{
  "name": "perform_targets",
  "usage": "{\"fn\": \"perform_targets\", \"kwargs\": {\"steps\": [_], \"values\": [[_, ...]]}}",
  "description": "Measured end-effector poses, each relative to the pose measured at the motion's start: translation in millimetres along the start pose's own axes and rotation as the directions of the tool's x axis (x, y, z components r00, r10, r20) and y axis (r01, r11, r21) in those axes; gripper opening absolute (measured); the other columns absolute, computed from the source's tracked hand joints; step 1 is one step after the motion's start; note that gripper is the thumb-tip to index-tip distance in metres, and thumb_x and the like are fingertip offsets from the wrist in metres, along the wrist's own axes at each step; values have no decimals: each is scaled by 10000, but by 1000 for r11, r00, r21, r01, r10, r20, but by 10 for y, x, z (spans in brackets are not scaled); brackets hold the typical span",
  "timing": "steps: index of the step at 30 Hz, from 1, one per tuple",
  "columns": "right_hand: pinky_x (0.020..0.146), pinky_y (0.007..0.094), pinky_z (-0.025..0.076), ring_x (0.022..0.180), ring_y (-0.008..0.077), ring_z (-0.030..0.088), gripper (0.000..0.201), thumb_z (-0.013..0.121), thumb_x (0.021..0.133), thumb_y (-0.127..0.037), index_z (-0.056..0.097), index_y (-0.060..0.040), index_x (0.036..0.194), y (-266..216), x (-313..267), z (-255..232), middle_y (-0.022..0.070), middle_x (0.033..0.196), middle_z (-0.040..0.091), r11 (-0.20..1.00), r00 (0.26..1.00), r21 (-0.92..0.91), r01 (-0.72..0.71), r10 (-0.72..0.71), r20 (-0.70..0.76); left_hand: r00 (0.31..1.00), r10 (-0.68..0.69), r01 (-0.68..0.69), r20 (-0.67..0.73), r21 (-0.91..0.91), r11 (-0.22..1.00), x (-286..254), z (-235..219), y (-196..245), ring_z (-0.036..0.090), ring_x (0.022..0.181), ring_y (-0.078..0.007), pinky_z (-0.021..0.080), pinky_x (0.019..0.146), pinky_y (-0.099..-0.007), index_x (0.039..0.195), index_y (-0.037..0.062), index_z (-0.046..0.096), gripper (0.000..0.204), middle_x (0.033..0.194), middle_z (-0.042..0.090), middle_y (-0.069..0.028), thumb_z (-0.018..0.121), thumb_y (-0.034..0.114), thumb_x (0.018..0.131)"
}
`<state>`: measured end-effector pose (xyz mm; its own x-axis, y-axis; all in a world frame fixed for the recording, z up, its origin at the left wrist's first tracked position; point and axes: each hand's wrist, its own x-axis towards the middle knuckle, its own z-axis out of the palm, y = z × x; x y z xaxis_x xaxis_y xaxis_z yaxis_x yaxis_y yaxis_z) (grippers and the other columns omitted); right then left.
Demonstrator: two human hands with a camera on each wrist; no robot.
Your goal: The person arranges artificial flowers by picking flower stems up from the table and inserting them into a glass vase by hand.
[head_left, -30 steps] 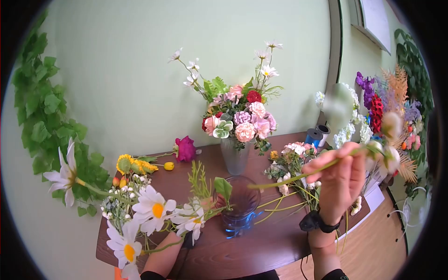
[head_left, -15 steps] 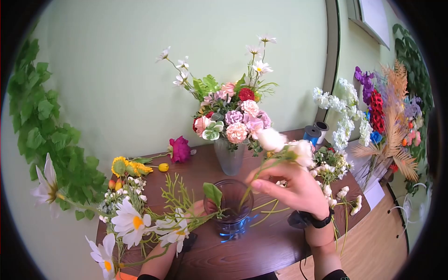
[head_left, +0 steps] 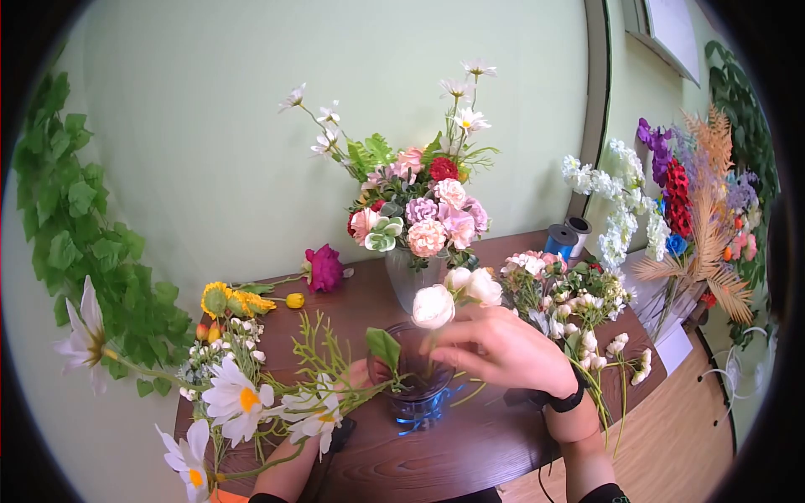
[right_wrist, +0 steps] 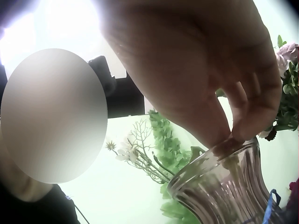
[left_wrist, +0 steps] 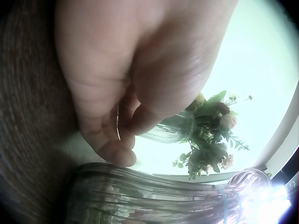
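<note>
A clear, purplish glass vase with blue ribbon round it stands near the middle of the table. My right hand pinches the stem of a white flower sprig over the vase mouth, fingertips right at the rim in the right wrist view. The blooms rise above these fingers. A white daisy spray leans far left out of the vase, next to a green leaf. Partly hidden behind the daisies, my left hand rests by the vase's left side. Its loosely bent fingers meet the glass edge in the left wrist view.
Behind stands a frosted vase full of pink, purple and red flowers. Loose white and pink flowers lie at right beside ribbon spools. A magenta flower and yellow flowers lie at the back left.
My right hand has brought the white flower sprig from the right to the vase and lowered it at the mouth. The left hand stays by the vase.
</note>
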<state>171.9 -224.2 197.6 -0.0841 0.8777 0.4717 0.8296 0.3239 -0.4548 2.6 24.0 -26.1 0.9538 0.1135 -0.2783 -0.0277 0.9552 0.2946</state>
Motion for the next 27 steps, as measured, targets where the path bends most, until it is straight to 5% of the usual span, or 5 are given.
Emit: {"fn": "perform_targets", "kwargs": {"steps": [7,9,12,27], "values": [[692,381,518,731,305,664,186,668,937,-210,717,-43,1003,-61,-11,-36,139,865,693,993,993,-4,-117,117,11,1000,15,-16,10,72,997,19,-36,1,554,837,-165,487,730,-305,1101,15,567,217,971,586,-41,435,177,1044],[700,375,514,750,311,654,168,676,928,-190,716,-40,991,5,-2,-2,132,861,677,999,991,-41,-4,-2,-137,1000,18,-19,12,94,995,25,-46,3,555,839,-165,487,732,-305,1102,15,567,217,973,586,-42,436,177,1044],[696,370,504,765,313,639,142,680,920,-163,713,-29,955,40,7,44,118,845,645,999,985,-19,-26,22,-171,1000,25,-26,16,126,992,28,-59,7,556,842,-165,488,734,-305,1105,15,567,217,976,587,-42,437,178,1043],[659,364,491,730,270,622,151,686,913,-170,724,-24,905,-60,54,97,100,811,613,997,988,29,-66,70,-137,996,70,-82,54,277,957,5,-102,33,560,856,-163,491,745,-304,1116,14,568,218,988,592,-43,446,179,1042]]}}
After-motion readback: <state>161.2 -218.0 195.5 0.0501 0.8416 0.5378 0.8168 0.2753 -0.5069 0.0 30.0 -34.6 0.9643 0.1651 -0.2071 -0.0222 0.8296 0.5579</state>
